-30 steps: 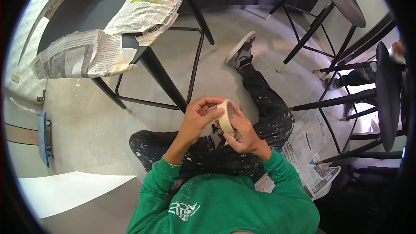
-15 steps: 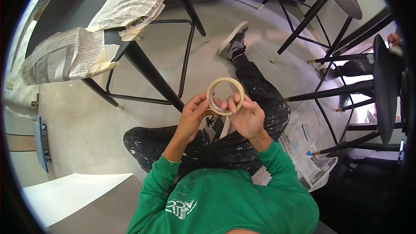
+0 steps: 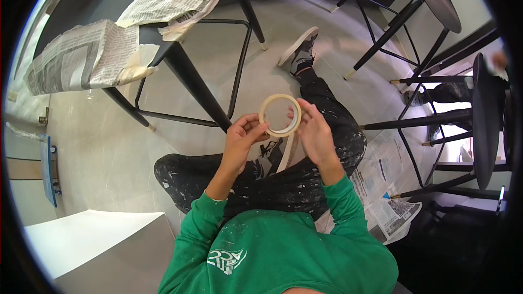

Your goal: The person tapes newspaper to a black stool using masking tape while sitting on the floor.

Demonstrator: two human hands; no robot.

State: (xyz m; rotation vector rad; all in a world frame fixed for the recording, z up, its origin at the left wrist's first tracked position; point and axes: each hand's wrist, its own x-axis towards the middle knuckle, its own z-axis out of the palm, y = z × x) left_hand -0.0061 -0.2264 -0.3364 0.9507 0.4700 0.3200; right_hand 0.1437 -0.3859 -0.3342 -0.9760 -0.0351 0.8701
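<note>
A roll of pale masking tape is held up above my lap, its round opening facing me. My left hand pinches the lower left of the roll between thumb and fingers. At the roll's right side, my right hand is curled against the rim, and some of its fingertips show through the opening. A loose tape end cannot be made out. Below the hands are my crossed leg in paint-spattered dark trousers and a shoe.
A black stool or chair with newspaper taped over it stands at front left. More black stools are at right, where another person's legs show. Newspaper sheets lie on the floor. A white box-like piece sits at lower left.
The roll has turned slightly and shifted a little. My right fingers, which were curled through the opening, have straightened and moved towards its right outer edge. The left hand still pinches it.
</note>
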